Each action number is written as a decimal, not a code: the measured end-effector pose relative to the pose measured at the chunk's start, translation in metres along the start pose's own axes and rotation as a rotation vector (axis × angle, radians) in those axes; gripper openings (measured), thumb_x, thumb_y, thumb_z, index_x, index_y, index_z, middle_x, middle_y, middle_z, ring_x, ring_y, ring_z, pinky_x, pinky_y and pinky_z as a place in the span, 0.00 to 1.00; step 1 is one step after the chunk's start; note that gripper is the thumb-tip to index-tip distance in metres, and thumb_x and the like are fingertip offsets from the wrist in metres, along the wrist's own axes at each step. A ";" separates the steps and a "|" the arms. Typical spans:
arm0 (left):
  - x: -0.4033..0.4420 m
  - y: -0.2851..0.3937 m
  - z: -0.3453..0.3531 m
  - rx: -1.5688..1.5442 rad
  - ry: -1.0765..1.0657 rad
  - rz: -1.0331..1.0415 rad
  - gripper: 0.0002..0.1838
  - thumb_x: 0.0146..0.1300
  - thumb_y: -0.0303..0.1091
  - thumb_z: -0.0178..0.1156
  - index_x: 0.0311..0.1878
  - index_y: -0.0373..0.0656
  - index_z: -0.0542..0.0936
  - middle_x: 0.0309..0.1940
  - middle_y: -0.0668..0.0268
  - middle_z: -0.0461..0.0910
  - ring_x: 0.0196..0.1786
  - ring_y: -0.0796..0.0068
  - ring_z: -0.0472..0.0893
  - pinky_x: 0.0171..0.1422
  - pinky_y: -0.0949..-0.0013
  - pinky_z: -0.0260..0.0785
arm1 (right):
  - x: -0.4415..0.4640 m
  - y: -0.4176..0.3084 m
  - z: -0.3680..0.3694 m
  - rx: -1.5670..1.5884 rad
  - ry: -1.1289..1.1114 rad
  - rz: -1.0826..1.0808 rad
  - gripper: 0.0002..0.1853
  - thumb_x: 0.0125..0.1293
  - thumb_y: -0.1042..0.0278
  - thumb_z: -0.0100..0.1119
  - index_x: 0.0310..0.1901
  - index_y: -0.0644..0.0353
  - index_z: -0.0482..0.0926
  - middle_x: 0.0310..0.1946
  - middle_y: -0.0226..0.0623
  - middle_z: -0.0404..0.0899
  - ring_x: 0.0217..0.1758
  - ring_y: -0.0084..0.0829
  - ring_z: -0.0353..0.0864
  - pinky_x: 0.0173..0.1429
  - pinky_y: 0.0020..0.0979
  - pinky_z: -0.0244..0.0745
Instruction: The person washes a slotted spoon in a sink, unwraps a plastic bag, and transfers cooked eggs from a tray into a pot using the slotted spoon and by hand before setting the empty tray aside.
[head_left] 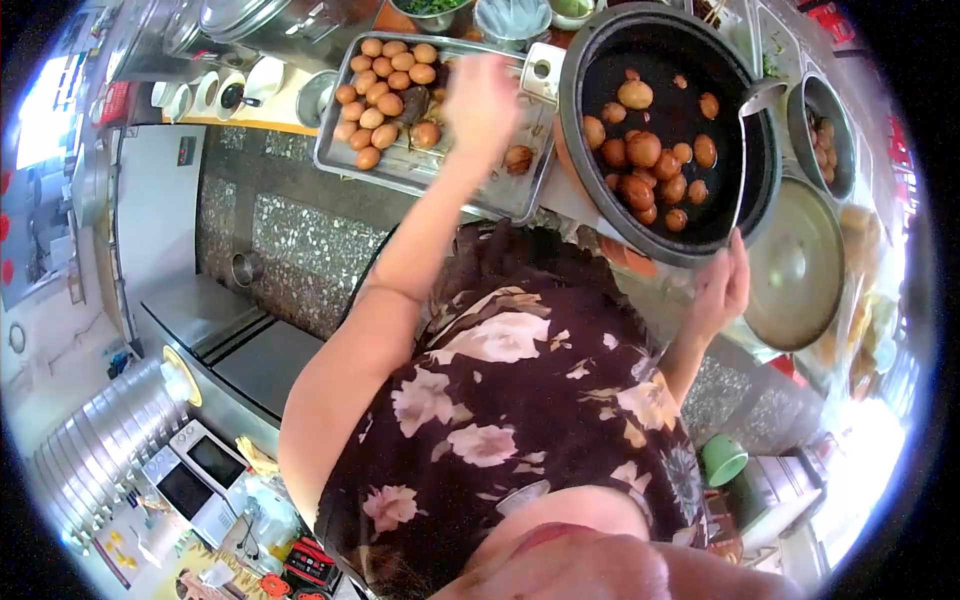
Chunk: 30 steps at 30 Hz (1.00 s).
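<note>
My left hand (482, 108) is smeared by motion over the metal tray (430, 185), so its fingers cannot be made out. Brown eggs (376, 92) crowd the tray's left part. A darker egg (518, 159) lies apart on the right, and a dark brown lump (411, 106) sits near my hand. To the right stands a big black pot (590, 80) of dark liquid, with several brown eggs (643, 150) showing above the surface. My right hand (722, 285) is closed around the lower end of a ladle (741, 170); the ladle's bowl rests at the pot's far right rim.
A large round lid (795, 265) lies right of the pot, below a metal bowl (845, 165) holding more eggs. Bowls (512, 18) of ingredients line the back. The pot's pale handle (541, 73) juts toward the tray. A steel counter (205, 310) stands at the left.
</note>
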<state>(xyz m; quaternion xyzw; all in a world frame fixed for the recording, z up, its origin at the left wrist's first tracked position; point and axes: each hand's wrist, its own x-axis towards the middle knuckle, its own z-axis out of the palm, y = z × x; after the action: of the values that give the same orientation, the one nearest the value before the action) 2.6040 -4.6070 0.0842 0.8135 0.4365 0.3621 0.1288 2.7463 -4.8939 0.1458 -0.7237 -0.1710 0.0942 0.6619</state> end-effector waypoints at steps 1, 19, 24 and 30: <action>-0.007 -0.035 0.003 0.164 -0.100 -0.179 0.14 0.53 0.38 0.61 0.41 0.43 0.72 0.39 0.58 0.71 0.43 0.57 0.74 0.41 0.59 0.73 | 0.001 0.001 0.005 -0.008 0.010 -0.002 0.17 0.64 0.78 0.50 0.55 0.67 0.73 0.21 0.17 0.66 0.20 0.08 0.59 0.22 0.13 0.52; 0.040 0.057 -0.033 -1.545 -0.557 -0.577 0.18 0.60 0.26 0.57 0.54 0.33 0.70 0.45 0.57 0.77 0.46 0.67 0.79 0.51 0.67 0.76 | -0.027 -0.011 0.018 -0.102 -0.359 -0.039 0.16 0.61 0.82 0.53 0.52 0.68 0.75 0.34 0.23 0.76 0.29 0.09 0.66 0.31 0.11 0.60; 0.035 0.084 0.015 -1.889 -0.870 -0.671 0.18 0.66 0.31 0.50 0.56 0.34 0.69 0.50 0.54 0.74 0.51 0.64 0.76 0.56 0.61 0.73 | -0.028 0.001 0.008 0.095 -0.064 0.039 0.15 0.60 0.81 0.55 0.50 0.63 0.78 0.26 0.18 0.72 0.25 0.08 0.64 0.29 0.12 0.58; 0.029 0.125 0.030 -1.930 -0.989 -1.010 0.19 0.66 0.46 0.49 0.47 0.38 0.72 0.39 0.63 0.76 0.38 0.67 0.76 0.36 0.70 0.72 | -0.021 -0.003 -0.014 -0.025 -0.145 0.033 0.15 0.60 0.79 0.57 0.50 0.65 0.78 0.26 0.18 0.72 0.26 0.08 0.62 0.29 0.12 0.57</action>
<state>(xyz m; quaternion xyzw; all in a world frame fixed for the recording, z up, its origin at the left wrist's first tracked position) 2.7127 -4.6532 0.1424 0.1689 0.1579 0.0968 0.9681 2.7313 -4.9147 0.1480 -0.7259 -0.2080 0.1552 0.6369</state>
